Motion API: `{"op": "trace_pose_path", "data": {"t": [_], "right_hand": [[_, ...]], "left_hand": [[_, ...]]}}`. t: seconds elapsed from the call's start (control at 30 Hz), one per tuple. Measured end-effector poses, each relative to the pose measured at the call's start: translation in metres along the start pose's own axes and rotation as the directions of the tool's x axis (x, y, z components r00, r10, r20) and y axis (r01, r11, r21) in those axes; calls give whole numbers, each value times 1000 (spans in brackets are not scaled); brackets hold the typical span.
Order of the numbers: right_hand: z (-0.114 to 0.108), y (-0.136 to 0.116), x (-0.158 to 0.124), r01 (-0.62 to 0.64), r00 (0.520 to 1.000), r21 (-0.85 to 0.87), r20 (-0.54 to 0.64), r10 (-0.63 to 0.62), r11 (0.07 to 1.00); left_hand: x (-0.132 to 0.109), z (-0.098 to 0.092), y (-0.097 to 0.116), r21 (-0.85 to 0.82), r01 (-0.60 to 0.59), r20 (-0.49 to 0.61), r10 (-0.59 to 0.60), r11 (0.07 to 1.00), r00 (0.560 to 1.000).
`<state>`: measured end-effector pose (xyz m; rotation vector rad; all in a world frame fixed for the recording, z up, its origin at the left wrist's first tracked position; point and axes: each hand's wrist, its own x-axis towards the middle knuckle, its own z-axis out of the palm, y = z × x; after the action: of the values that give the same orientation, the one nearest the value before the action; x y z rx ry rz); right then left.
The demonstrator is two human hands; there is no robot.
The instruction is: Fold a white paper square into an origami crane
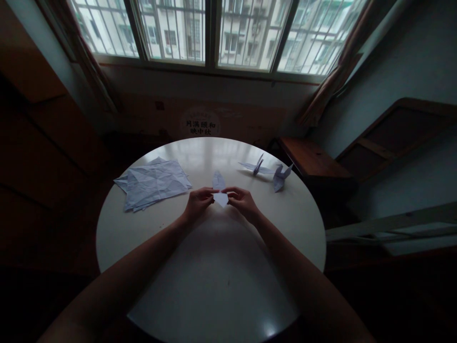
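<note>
Between my two hands is a small piece of folded paper [220,199], white, with a point toward me and a narrow creased flap standing out on the far side. My left hand [198,202] pinches its left edge with thumb and fingers. On the opposite edge, my right hand [244,204] grips the paper the same way. Both hands are near the middle of the round table, and the fingertips almost meet at the centre of the paper. The fingers partly hide its sides.
A stack of creased paper sheets [157,183] lies on the left of the white round table [214,276]. Two folded paper cranes, one winged [257,166] and one nearer the edge [281,178], stand at the right. A wooden stool [310,159] is beyond the table's right edge.
</note>
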<state>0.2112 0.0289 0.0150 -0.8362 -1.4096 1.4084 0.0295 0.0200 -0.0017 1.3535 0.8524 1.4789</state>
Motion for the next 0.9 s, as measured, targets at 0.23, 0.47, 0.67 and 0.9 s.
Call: {"op": "trace_pose_path", "data": {"t": [0.23, 0.47, 0.67, 0.9], "right_hand": [[-1, 1, 2, 35, 996, -118, -78, -45, 992], [2, 0, 0, -5, 997, -128, -76, -4, 992], [5, 0, 0, -14, 997, -52, -79, 10, 999], [6, 3, 0, -48, 994, -42, -99, 44, 998]], "left_hand": [[-3, 6, 7, 68, 61, 15, -62, 996, 998], [-2, 4, 2, 123, 54, 21, -57, 991, 998], [-2, 4, 0, 138, 37, 10, -38, 990, 999], [-3, 5, 6, -18, 113, 8, -113, 993, 994]]}}
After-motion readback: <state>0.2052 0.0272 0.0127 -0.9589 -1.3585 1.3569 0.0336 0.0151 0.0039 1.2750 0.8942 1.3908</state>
